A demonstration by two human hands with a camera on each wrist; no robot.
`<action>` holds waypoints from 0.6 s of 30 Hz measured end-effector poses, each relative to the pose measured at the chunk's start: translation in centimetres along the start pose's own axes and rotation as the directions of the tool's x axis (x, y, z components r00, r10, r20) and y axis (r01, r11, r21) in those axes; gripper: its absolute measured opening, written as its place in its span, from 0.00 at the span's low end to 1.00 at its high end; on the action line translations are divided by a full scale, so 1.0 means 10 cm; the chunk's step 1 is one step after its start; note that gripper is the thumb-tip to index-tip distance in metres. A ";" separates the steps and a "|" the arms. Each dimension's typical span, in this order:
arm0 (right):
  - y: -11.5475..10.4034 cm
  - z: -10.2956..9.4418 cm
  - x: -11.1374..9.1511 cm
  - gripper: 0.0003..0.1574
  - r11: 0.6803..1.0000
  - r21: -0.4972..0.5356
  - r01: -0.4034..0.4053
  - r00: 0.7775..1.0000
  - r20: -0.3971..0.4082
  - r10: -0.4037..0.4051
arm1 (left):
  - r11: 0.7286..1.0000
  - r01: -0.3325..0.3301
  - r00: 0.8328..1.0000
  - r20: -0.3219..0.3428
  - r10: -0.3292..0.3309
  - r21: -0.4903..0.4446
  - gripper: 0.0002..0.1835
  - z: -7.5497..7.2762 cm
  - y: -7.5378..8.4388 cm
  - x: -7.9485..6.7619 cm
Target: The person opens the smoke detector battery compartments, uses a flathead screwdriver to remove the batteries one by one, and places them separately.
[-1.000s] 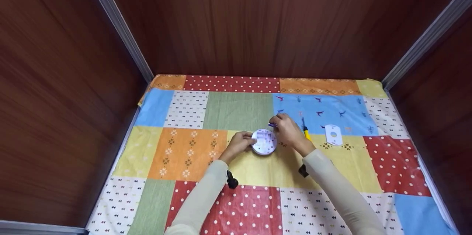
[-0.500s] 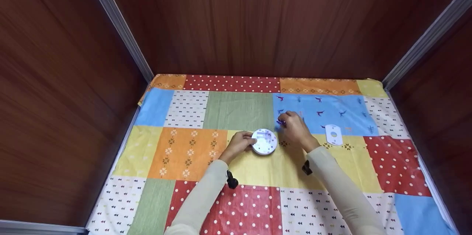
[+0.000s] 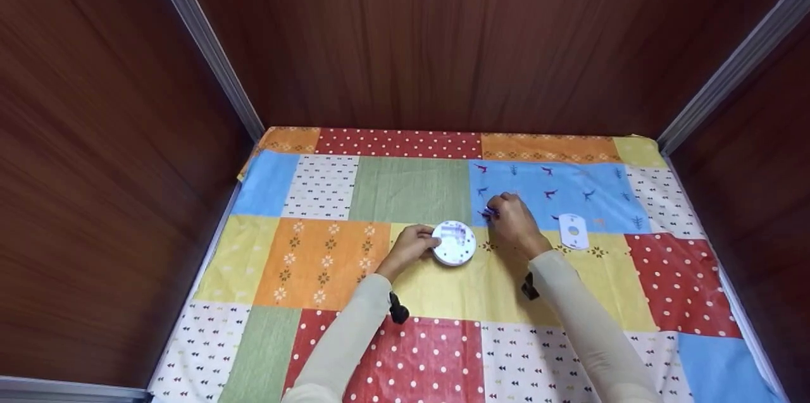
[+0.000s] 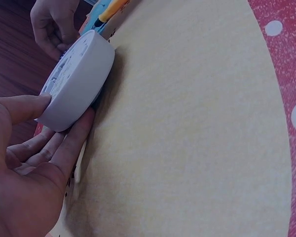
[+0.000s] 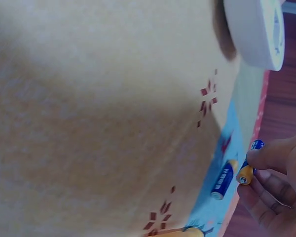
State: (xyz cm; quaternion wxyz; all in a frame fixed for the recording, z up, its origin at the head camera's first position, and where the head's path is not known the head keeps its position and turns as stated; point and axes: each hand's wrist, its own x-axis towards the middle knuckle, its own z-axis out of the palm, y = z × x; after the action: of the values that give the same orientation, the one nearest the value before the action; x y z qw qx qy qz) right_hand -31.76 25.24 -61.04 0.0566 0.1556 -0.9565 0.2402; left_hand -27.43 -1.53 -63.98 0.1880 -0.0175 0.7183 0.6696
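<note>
My left hand (image 3: 410,247) holds a white round plastic device (image 3: 454,243) by its left edge, thumb on the upper rim and fingers beneath. Slots and small holes mark its upper face. In the left wrist view the device (image 4: 79,81) stands tilted, its lower edge close over the cloth. My right hand (image 3: 511,221) is to the right of it, over the blue patch. There, thumb and fingers pinch a small blue and orange battery (image 5: 245,174), partly covered by the thumb. A second blue battery (image 5: 224,180) lies on the cloth just beside those fingertips.
A yellow-orange handled tool (image 4: 112,10) lies on the cloth near my right hand, hidden in the head view. A white plate with a central hole (image 3: 573,231) lies further right. Patchwork cloth (image 3: 430,295) covers the table; brown wooden panels (image 3: 405,42) enclose the back and sides.
My right hand has moved right, away from the white device, with the battery, and now covers the yellow-handled tool in the head view. My left hand and the device have stayed in place.
</note>
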 end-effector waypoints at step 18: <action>0.17 0.10 -0.07 0.14 0.997 -0.023 -0.075 0.997 0.030 0.076 | 0.999 -0.026 1.000 0.011 0.026 0.020 0.19 -0.01 -0.02 -0.01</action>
State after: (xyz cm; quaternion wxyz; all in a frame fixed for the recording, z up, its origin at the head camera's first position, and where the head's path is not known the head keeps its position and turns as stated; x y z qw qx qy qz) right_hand -31.65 26.41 -62.82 0.0346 0.1223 -0.9651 0.2291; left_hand -27.28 -1.63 -64.13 0.1834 -0.0026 0.7242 0.6647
